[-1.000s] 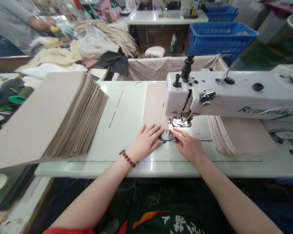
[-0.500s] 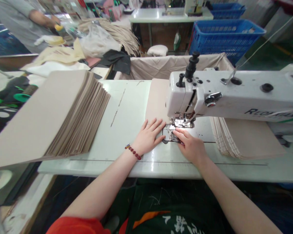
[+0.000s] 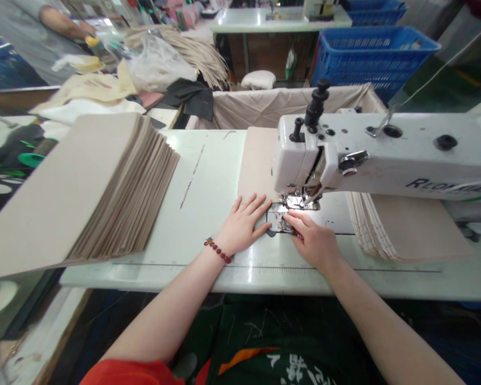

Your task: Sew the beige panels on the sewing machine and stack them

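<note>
My left hand (image 3: 245,224) lies flat with its fingers spread, the fingertips at the near edge of a beige panel (image 3: 258,163) that runs back beside the sewing machine head (image 3: 304,155). Just in front of the presser foot (image 3: 302,202), my right hand (image 3: 313,239) rests with its fingers close together over the metal plate (image 3: 276,216). Whatever those fingers may hold is hidden. A tall stack of beige panels (image 3: 100,182) stands on the left. More panels with stitched edges (image 3: 420,227) lie to the right, under the machine arm.
Behind the table (image 3: 200,187) is a cloth-lined bin (image 3: 260,109). Blue crates (image 3: 372,51) stand at the back right. Cloth pieces and a plastic bag (image 3: 156,61) lie at the back left, near a person's arm (image 3: 62,24).
The view has shifted slightly. Both hands keep the same places by the machine, and the panel beside it shows no clear movement.
</note>
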Demonstrator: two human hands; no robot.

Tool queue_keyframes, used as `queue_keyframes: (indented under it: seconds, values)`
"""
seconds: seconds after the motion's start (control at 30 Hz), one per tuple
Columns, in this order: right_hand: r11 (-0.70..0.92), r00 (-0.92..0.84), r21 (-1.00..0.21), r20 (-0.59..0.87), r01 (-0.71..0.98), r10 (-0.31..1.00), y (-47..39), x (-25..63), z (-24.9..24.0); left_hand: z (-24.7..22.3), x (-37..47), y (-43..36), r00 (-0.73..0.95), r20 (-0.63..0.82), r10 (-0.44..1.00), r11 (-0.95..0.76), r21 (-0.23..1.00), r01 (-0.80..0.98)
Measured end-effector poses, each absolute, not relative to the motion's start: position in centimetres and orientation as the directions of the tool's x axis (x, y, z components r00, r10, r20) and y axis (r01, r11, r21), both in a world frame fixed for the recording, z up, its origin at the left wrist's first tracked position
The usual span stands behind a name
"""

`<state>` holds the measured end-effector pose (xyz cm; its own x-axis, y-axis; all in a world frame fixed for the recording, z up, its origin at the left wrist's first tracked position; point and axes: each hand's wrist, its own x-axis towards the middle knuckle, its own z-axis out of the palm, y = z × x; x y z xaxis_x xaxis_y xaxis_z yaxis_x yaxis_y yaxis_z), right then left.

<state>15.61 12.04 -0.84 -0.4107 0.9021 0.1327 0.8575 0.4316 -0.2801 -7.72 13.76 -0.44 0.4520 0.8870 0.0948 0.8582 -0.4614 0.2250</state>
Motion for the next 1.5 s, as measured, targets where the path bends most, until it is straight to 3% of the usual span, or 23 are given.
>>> queue_keyframes:
  seconds: [0.33,0.7,0.93,1.1,1.17,1.27,1.4,1.5]
  values:
    - [0.429,-0.408,-0.290,0.133,0.855,0.903,11.9,15.6,-0.7,-0.4,-7.8,13.7,0.421,0.116,0.900,-0.436,0.263,0.860]
    - [0.422,-0.392,-0.284,0.158,0.861,0.906,11.5,15.5,-0.4,-0.8,-7.5,13.5,0.415,0.162,0.896,-0.442,0.218,0.870]
    - [0.416,-0.399,-0.217,0.121,0.883,0.909,10.7,15.1,0.9,0.9,-8.2,13.0,0.111,0.243,0.964,-0.154,0.165,0.974]
    - [0.553,-0.548,-0.187,0.083,0.812,0.833,2.6,14.6,-0.1,0.5,-11.8,7.9,-0.035,0.264,0.964,0.004,0.120,0.993]
    - [0.605,-0.602,-0.240,0.094,0.759,0.793,-1.6,15.0,-1.4,0.0,-13.5,4.8,-0.036,0.262,0.964,0.007,0.113,0.994]
    - [0.572,-0.606,-0.414,0.060,0.708,0.793,-6.1,16.7,-3.5,-0.5,-15.4,0.9,0.012,0.225,0.974,-0.041,0.127,0.991]
    - [0.336,-0.432,-0.676,0.030,0.655,0.902,-7.4,19.8,-5.0,-0.5,-16.2,-0.6,0.171,0.143,0.975,-0.200,0.224,0.954]
    - [0.173,-0.247,-0.748,0.013,0.641,0.969,-6.5,21.4,-4.6,0.0,-15.5,0.9,0.289,0.103,0.952,-0.307,0.297,0.904]
